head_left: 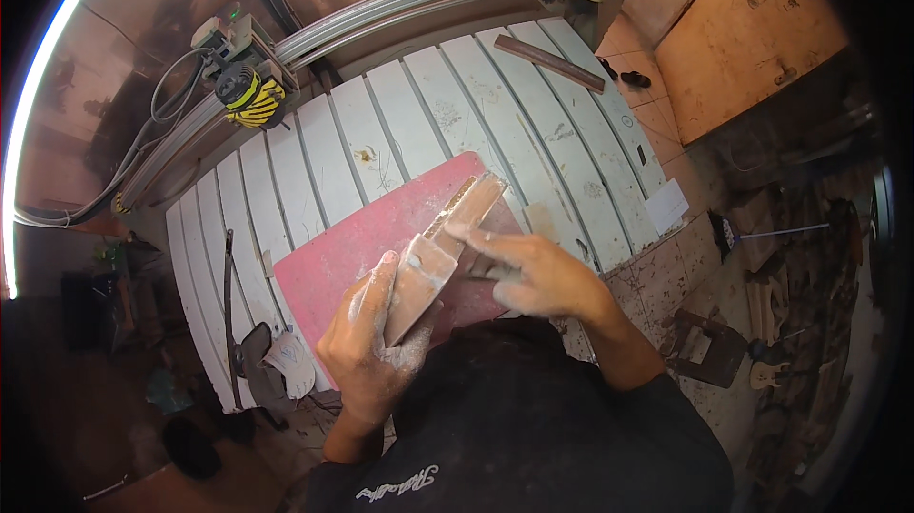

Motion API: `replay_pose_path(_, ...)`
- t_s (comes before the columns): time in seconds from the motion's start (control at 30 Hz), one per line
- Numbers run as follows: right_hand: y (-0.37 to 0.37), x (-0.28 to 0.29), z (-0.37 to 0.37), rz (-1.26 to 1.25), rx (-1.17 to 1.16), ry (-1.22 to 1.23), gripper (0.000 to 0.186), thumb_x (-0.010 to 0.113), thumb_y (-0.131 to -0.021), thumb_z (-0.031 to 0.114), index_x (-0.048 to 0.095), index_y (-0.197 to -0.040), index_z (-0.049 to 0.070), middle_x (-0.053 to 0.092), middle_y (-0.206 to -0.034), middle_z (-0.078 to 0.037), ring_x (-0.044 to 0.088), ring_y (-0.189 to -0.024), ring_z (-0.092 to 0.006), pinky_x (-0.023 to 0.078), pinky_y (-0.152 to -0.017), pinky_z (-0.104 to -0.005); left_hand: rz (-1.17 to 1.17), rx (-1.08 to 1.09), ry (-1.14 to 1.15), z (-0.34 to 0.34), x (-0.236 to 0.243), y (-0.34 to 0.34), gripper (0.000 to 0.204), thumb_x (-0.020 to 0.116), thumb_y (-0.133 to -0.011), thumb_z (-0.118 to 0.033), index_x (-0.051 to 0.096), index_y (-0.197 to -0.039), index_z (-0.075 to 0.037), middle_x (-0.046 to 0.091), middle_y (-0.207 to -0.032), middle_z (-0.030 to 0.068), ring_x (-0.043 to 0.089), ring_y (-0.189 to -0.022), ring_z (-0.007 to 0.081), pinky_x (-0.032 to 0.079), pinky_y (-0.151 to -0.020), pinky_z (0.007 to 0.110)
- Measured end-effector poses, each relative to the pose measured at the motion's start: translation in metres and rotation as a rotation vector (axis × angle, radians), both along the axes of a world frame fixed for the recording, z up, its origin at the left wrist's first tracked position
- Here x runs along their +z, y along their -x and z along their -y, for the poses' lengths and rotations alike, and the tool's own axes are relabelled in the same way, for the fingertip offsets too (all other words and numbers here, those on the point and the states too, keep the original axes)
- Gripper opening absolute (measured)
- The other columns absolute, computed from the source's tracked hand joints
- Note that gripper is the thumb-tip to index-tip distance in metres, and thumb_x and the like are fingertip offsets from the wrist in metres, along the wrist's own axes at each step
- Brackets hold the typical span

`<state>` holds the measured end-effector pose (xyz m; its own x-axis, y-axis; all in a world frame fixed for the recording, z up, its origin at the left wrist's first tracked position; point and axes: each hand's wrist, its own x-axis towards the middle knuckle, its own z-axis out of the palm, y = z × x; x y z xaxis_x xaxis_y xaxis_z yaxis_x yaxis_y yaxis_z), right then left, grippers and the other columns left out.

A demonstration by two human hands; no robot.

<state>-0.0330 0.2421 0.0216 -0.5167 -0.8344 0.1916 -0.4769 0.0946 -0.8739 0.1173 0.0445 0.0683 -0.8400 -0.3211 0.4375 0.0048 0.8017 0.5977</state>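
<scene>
In the head view, a long dusty wooden piece (471, 215) slants up and to the right over a pink board (328, 266). Its near end is a wider, squared block with a small round mark. My left hand (360, 325) is closed around this near end, thumb along the side, skin coated in pale dust. From the right, my right hand (543, 275) reaches across with its index finger stretched onto the wood's upper face. Its other fingers are loosely bent and apart, powdery too; the underside of the wood is hidden.
The board lies on a white slatted machine bed (381, 99). A dark wooden strip (549, 63) rests at its far right. Along the back runs a metal gantry rail (409, 1) carrying a yellow-and-black striped machine head (252, 99). A white cap (290, 365) sits at the near left edge.
</scene>
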Motion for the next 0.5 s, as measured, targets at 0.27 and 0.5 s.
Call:
replay_pose_path(0.27,0.001,0.002,-0.002,0.173,0.081,-0.130,0.090,0.057,-0.078,-0.005,0.043,-0.165,0.011,0.072,-0.122,-0.014,0.070,-0.100,-0.0254,0.056,-0.095,-0.0358,0.027,0.005,0.002,-0.001,0.001,-0.002,0.073,0.098,-0.070,-0.011,0.069,-0.137,-0.002,0.077,-0.109,0.0196,0.078,-0.094,0.0336,0.061,-0.082,0.039)
replay_pose_path(0.5,0.012,0.030,-0.019,0.027,-0.117,-0.030,0.056,0.059,-0.080,-0.004,0.073,-0.134,0.003,0.074,-0.119,-0.016,0.072,-0.113,-0.0300,0.056,-0.097,-0.0363,0.010,0.012,0.006,0.006,-0.003,-0.007,0.073,0.098,-0.070,-0.011,0.070,-0.136,-0.001,0.077,-0.110,0.0202,0.078,-0.094,0.0335,0.061,-0.082,0.039)
